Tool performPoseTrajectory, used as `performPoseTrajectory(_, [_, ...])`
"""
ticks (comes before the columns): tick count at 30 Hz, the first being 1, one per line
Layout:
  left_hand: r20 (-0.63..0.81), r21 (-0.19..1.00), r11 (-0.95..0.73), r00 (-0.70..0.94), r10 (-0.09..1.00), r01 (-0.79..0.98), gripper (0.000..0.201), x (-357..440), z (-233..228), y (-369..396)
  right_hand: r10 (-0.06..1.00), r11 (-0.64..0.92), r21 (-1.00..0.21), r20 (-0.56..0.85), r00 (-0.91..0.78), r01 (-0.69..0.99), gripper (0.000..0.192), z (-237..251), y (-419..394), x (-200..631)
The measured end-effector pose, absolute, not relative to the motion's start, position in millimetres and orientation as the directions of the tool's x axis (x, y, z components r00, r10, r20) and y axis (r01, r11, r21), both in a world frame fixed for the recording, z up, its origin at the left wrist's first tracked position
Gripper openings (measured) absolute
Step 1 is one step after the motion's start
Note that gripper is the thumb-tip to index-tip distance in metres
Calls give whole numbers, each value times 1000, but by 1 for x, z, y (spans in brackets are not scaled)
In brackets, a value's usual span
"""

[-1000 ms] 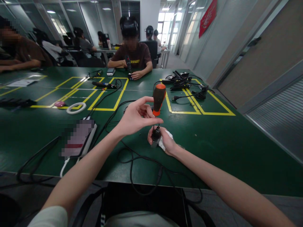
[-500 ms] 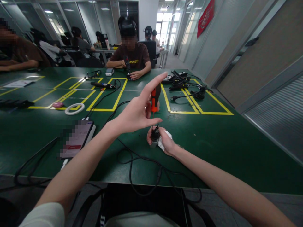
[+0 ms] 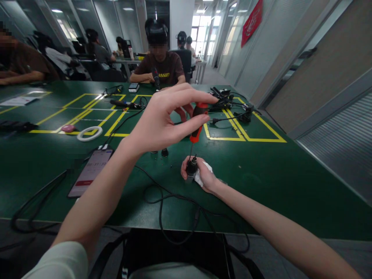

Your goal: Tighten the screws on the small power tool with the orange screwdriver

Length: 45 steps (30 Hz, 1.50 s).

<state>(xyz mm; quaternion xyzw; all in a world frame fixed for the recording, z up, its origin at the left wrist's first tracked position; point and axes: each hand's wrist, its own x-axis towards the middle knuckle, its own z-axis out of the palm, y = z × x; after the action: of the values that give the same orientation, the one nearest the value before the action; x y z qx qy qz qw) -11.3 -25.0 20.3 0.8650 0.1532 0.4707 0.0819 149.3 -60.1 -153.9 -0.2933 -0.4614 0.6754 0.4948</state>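
My left hand (image 3: 154, 122) is raised over the table, its thumb and fingers around the handle of a red and black screwdriver (image 3: 197, 133). The screwdriver stands slightly tilted, its thin shaft pointing down at the top of a black cylindrical tool body (image 3: 192, 168). Whether the tip sits in a screw is too small to tell. My right hand (image 3: 207, 180) is wrapped round that body, holding it upright with a crumpled white tissue (image 3: 198, 178) against the palm. Beyond my left wrist, small black parts (image 3: 164, 152) and tiny bits lie on the table.
A phone (image 3: 91, 170) lies left on the green table (image 3: 261, 186). Black cable (image 3: 171, 197) loops before me. Further off are a white ring (image 3: 90, 133), a pink round object (image 3: 68, 128) and a pile of black cables (image 3: 222, 99). A co-worker (image 3: 158, 66) sits opposite.
My left hand has turned and moved up, its thumb and fingers now around the handle's upper part. The screwdriver leans more to the right. My right hand stays nearly still.
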Motion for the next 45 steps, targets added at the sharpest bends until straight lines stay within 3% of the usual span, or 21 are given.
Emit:
performPoseTrajectory(7, [812, 56, -962, 548, 200, 268, 30, -5, 20, -22, 937, -76, -915, 70, -343, -396, 37, -156, -60, 151])
performPoseTrajectory(12, [861, 87, -974, 476, 180, 211, 14, 11, 8, -17, 939, -91, -916, 52, -339, -391, 37, -155, -62, 152])
performPoseTrajectory(19, [919, 195, -977, 331, 214, 90, 16, 28, -6, -18, 942, -108, -917, 29, -334, -384, 39, -152, -64, 152])
performPoseTrajectory(22, [931, 184, -981, 310, 192, 56, 26, 29, -8, -18, 942, -98, -922, 36, -335, -374, 41, -150, -64, 152])
performPoseTrajectory(25, [927, 168, -986, 343, 151, -20, 23, 27, -8, -15, 942, -94, -924, 38, -333, -370, 42, -149, -65, 152])
performPoseTrajectory(34, [911, 80, -984, 388, 138, 162, 19, 23, -4, -13, 940, -109, -921, 26, -339, -374, 42, -151, -66, 153])
performPoseTrajectory(41, [879, 127, -989, 454, 149, 78, 35, 16, -1, -13, 940, -100, -916, 41, -339, -388, 42, -150, -65, 152])
performPoseTrajectory(45, [883, 131, -984, 437, 172, 123, 19, 14, 2, -10, 940, -103, -921, 33, -339, -376, 42, -150, -65, 151])
